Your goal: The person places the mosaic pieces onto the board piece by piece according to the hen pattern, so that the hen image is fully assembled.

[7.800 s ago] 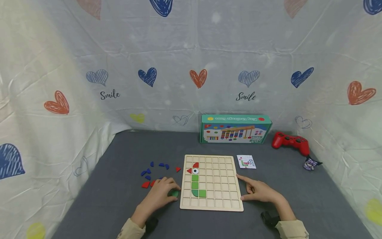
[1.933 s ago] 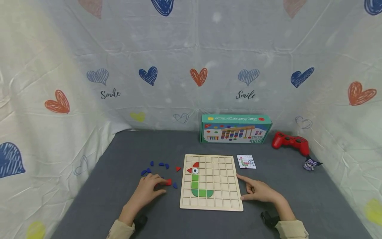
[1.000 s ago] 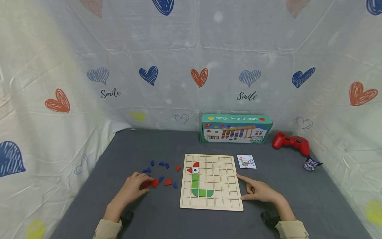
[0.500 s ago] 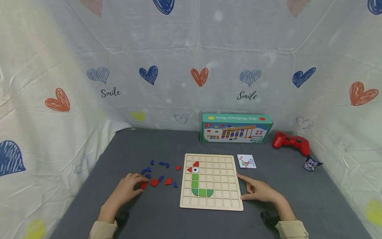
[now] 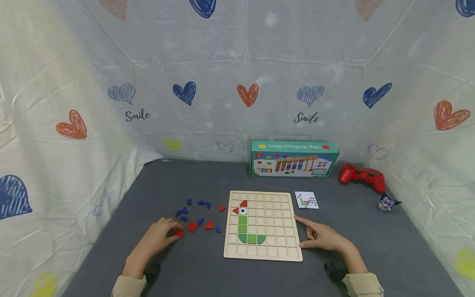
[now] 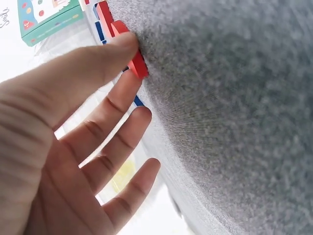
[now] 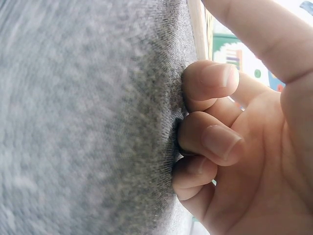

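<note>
Head view: our left hand (image 5: pixel 155 238) pinches a flat red game piece (image 5: pixel 179 234) between thumb and index finger, low over the dark grey cloth-covered counter (image 5: pixel 193 272), left of the pale wooden grid board (image 5: pixel 263 259). Other left fingers relaxed. Our right hand (image 5: pixel 323 237) has index finger and thumb extended to the board's right edge, probably steadying it; its other fingers curl in, holding nothing. Small blue curved pieces (image 5: pixel 201 222) lie off-board, presumably for easy left-hand reach. Small white printed card (image 5: pixel 306 200): detail too fine to read. Left thumb covers part of the red piece; can't confirm outline. Right wrist view crops the board contact; can't judge pressure.
</note>
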`<state>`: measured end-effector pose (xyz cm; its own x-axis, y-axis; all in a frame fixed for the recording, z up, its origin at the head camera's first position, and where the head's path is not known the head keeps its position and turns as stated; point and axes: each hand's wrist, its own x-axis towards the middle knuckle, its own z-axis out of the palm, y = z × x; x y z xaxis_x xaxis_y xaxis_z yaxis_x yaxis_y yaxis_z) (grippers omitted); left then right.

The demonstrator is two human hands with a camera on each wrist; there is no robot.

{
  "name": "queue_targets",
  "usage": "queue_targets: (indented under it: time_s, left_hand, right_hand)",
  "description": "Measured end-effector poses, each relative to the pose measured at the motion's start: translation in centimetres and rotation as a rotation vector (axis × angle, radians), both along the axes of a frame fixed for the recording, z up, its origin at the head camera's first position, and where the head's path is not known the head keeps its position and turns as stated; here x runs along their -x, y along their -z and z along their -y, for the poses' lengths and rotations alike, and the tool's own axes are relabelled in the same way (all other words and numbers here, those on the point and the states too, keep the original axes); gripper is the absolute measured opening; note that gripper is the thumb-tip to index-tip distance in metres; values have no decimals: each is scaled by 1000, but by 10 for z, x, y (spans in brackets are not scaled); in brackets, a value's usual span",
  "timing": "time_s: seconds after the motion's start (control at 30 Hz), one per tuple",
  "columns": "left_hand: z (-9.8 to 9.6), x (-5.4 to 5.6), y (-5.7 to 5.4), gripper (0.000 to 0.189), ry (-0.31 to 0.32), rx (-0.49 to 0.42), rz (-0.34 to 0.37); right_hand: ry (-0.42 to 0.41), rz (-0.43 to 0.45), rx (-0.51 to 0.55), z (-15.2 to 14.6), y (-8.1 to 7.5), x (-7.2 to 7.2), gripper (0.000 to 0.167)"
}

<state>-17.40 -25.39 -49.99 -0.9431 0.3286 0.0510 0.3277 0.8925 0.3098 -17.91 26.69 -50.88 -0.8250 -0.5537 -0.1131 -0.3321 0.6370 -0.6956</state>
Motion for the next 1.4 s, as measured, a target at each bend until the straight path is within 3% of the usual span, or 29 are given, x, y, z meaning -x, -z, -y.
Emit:
queue_targets:
  time_s: [0.23,0.7,0.97,1.4]
  left_hand:
    - [-1,1,0,17,35,8,12]
    - [-12,0,2,16,126,-22,-79]
    - [-29,3,-5,18,160,-41,-105]
    - [-60,12,-6,18,208,-44,-143]
  right_hand:
    - [-2,-7,-8,0,1,1,83]
    - [2,2,-14,0,0,1,82]
    - [6,2,-13,0,0,0,82]
    - [10,3,-15,-1,2,1,82]
